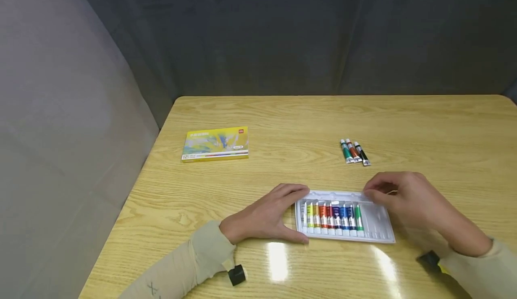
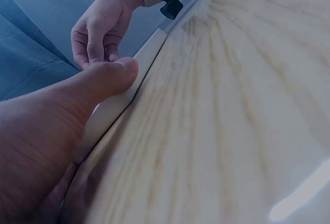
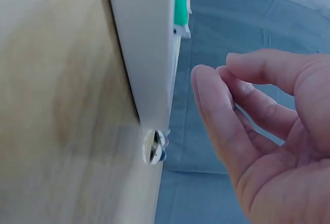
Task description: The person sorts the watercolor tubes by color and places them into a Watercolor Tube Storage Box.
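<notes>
A white plastic tray lies on the table in the head view, with several small paint tubes side by side, from white and yellow through reds and blues to green. Its right-hand slots hold no tubes. My left hand grips the tray's left end, thumb at the near edge and fingers at the far edge. Over the far right corner is my right hand, fingers loosely bent. Nothing shows between its thumb and fingertips in the right wrist view, where the green tube is partly visible.
Three loose paint tubes, green, reddish brown and black, lie beyond the tray. A yellow printed box lies farther left on the wooden table. Dark cloth hangs behind the table.
</notes>
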Demonstrator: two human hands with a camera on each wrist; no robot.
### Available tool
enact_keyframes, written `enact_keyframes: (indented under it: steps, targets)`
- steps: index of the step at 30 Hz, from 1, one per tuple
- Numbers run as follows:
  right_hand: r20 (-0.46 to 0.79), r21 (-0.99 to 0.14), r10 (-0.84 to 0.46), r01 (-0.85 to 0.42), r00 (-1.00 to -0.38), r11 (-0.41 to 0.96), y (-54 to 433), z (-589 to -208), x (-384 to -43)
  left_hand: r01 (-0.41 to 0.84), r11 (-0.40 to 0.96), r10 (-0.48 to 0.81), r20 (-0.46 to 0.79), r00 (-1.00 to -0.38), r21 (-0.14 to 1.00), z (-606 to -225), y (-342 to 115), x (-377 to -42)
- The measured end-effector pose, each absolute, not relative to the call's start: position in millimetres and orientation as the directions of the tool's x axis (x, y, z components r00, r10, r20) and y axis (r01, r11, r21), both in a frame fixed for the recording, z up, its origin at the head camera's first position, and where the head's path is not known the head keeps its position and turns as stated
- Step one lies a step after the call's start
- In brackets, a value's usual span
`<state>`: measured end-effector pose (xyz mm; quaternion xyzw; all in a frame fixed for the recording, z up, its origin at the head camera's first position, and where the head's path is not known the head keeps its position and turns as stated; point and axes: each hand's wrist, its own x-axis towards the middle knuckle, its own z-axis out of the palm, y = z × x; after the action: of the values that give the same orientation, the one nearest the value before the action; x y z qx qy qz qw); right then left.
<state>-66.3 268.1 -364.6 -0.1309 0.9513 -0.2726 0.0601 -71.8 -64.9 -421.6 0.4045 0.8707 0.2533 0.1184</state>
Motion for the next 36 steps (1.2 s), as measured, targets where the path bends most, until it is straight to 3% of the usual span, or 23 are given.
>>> enact_keyframes:
  steps: [10,28,36]
  targets:
    - [0.149,-0.496,-0.347,-0.374,-0.926,0.784,276,-368,-89,0.648,0.542,0.767,0.001,-0.642,0.535,-422,-65,-72]
    - [0.165,-0.312,-0.401,-0.434,-0.901,0.846,272,-368,-136,0.66,0.54,0.772,0.006,-0.636,0.522,-421,-65,-72]
    - [0.202,-0.221,-0.506,-0.542,-0.838,0.811,265,-372,-152,0.644,0.54,0.769,-0.007,-0.639,0.542,-421,-65,-72]
